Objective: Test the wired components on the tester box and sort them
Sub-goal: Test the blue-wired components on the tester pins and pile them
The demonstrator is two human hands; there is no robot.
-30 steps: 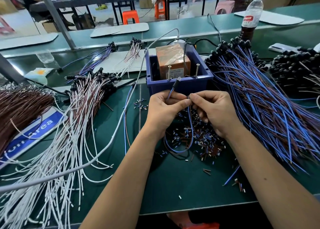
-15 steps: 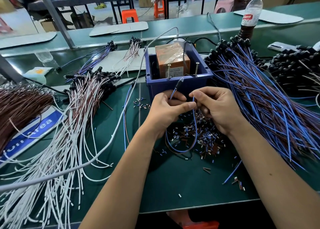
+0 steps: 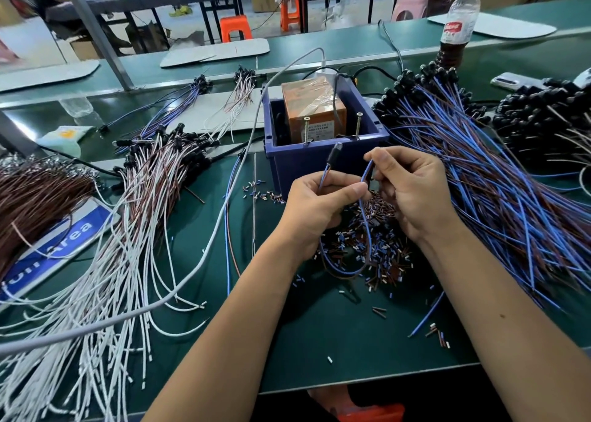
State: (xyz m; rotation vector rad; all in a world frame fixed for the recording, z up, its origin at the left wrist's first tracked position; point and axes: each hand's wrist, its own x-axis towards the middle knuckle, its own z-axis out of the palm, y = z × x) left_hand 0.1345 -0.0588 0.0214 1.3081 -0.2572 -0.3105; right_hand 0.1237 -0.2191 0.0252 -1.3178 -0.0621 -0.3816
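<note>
Both hands are pinching one blue-and-brown wired component (image 3: pixel 364 229) mid-tabletop: left hand (image 3: pixel 315 204) gripping near its black head, right hand (image 3: pixel 407 186) holding the other end, just in front of the blue tester box (image 3: pixel 319 162).

A blue sign (image 3: pixel 48 255) reads "Area"; its preceding word seems cut off.

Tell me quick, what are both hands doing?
Left hand: pinching the blue wire near its black component end.
Right hand: pinching the same wire's other end.
</note>
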